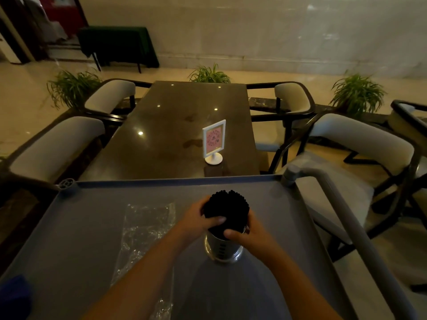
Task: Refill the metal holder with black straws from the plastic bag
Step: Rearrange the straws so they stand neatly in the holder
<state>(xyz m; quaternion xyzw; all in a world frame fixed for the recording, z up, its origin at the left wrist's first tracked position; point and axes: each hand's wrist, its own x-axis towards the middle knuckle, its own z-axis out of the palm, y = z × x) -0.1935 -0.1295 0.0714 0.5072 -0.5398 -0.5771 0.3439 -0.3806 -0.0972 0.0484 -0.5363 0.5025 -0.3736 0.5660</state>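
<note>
The likeliest trouble was a spill: the black straws stood as a thick bundle that fanned wider than the mouth of the metal holder, so any slackening of the grip before the lower ends had settled would probably have let the outer straws splay over the rim and scatter across the trolley top. A push off the vertical could also have tipped the holder, since it stood upright on a narrow base and neither hand clearly steadied it low down.

The bundle rose from the holder, about midway between the trolley's far and near edges, a little right of centre. The left hand was wrapped around its left side, thumb across the front, fingers curled and clamped on the straws. The right hand gripped lower on the right, just at the holder's rim; whether it also touched the metal was hard to judge in the dim light. The plastic bag lay flat toward the left edge, apart from both hands
</note>
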